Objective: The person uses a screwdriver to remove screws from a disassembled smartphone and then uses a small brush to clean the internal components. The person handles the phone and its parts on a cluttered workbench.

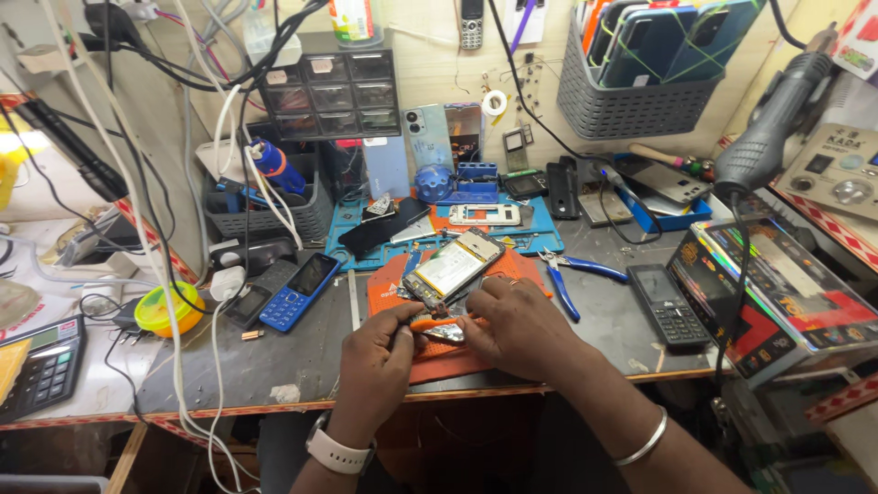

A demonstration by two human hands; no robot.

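Observation:
An opened smartphone (455, 265) lies back-up on an orange work mat (389, 291), its battery and board exposed. My left hand (380, 352) pinches a thin dark tool at the phone's lower end. My right hand (521, 322) rests beside it, fingers curled over a small shiny metal part and an orange-handled tool (437, 325). Both hands meet at the phone's near edge. A white watch sits on my left wrist and a silver bangle on my right.
Blue-handled pliers (572, 274) lie right of the mat, a black keypad phone (669, 305) and a colourful box (782, 297) farther right. A blue keypad phone (298, 293) and yellow tape roll (165, 309) lie left. Cables hang at left; a hot-air gun (768, 128) hangs at right.

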